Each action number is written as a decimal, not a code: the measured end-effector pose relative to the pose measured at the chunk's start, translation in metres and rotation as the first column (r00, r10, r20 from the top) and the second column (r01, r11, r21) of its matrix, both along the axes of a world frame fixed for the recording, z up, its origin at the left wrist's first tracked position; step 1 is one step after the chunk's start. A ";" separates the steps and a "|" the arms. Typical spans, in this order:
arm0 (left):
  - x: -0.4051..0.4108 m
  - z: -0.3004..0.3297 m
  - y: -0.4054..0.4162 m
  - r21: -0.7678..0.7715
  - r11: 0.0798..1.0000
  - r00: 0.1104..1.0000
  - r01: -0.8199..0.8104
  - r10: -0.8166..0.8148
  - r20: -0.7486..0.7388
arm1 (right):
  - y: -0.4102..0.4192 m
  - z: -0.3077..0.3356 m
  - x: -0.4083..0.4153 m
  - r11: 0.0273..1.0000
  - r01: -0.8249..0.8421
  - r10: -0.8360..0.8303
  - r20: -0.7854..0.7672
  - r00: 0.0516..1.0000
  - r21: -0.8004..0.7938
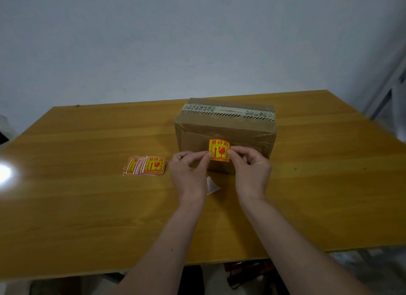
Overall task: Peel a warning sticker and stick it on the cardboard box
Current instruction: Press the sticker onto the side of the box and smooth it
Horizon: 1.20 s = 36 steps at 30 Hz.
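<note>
A brown cardboard box [241,130], taped along its top with striped tape, stands on the wooden table [87,195]. An orange and yellow warning sticker [219,147] is held flat against the box's near face. My left hand [189,174] pinches the sticker's left edge between thumb and forefinger. My right hand [250,169] pinches its right edge the same way. Whether the sticker adheres to the cardboard cannot be told. A white piece of backing paper [212,186] lies on the table between my wrists.
A fanned pile of several more warning stickers [146,165] lies on the table left of my left hand. A plain wall stands behind the table. A grey metal frame [386,92] rises at the far right.
</note>
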<state>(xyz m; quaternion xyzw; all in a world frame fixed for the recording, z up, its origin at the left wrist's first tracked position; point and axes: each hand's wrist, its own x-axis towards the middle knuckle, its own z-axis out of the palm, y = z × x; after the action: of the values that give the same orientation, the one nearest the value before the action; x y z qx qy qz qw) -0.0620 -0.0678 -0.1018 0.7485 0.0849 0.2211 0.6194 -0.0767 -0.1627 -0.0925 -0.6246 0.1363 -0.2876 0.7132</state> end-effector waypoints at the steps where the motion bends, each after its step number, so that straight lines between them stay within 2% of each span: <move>1: 0.002 -0.001 0.000 -0.015 1.000 1.000 0.002 -0.002 0.001 | 0.001 -0.001 0.002 1.000 0.016 -0.016 0.000 1.000 -0.007; 9: 0.008 -0.005 0.001 0.006 1.000 1.000 0.025 -0.025 0.017 | 0.004 -0.009 0.010 0.994 0.067 -0.065 0.019 0.998 -0.085; 23: 0.019 -0.013 0.000 0.001 1.000 1.000 0.010 -0.010 0.003 | 0.007 -0.014 0.017 0.970 0.113 -0.125 -0.045 0.991 -0.217; 32: 0.020 -0.011 -0.001 0.043 0.996 0.995 -0.081 0.083 -0.059 | 0.008 -0.012 0.017 0.955 0.123 -0.144 -0.058 0.988 -0.269; 36: 0.018 -0.010 0.003 0.139 0.965 0.969 -0.222 0.234 -0.082 | 0.007 -0.011 0.014 0.941 0.131 -0.153 -0.047 0.987 -0.312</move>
<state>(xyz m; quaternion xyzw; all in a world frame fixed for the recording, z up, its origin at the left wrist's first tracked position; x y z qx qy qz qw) -0.0442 -0.0647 -0.1117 0.7820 0.1863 0.2590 0.5355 -0.0627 -0.1555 -0.1031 -0.7263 0.1597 -0.3338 0.5792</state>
